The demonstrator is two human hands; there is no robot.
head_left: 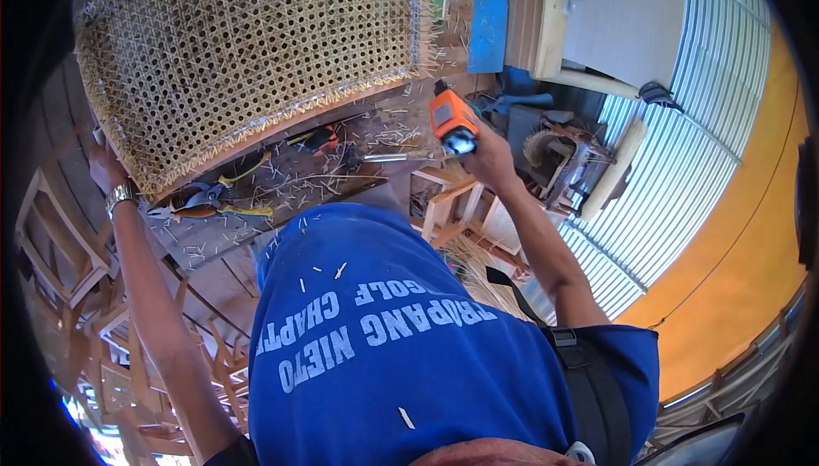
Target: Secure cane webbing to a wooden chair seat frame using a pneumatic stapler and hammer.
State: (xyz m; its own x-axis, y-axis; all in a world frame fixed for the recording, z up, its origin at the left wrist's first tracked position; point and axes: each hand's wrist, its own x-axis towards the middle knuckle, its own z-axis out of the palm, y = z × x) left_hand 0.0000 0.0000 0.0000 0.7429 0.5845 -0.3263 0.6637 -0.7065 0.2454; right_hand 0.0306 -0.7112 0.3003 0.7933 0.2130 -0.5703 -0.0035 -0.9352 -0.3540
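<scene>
A woven cane panel [252,57] on a wooden frame, with bristly cut edges, lies on the scrap-strewn workbench [316,185] at upper left. My left hand [109,166] grips the frame's left edge near its lower corner. My right hand [486,159] holds an orange-and-black power tool [452,121], probably a stapler, just off the panel's lower-right corner. Below the panel's edge lie yellow-handled pliers [243,208], an orange-and-black tool [322,140] and a metal rod [384,158].
A blue board [488,14] and a pale board [623,18] stand at upper right, above a metal machine [563,155] and a long pale roll [618,163]. Wooden chair frames [64,236] crowd the left and lower floor. Corrugated sheeting [661,219] runs along the right.
</scene>
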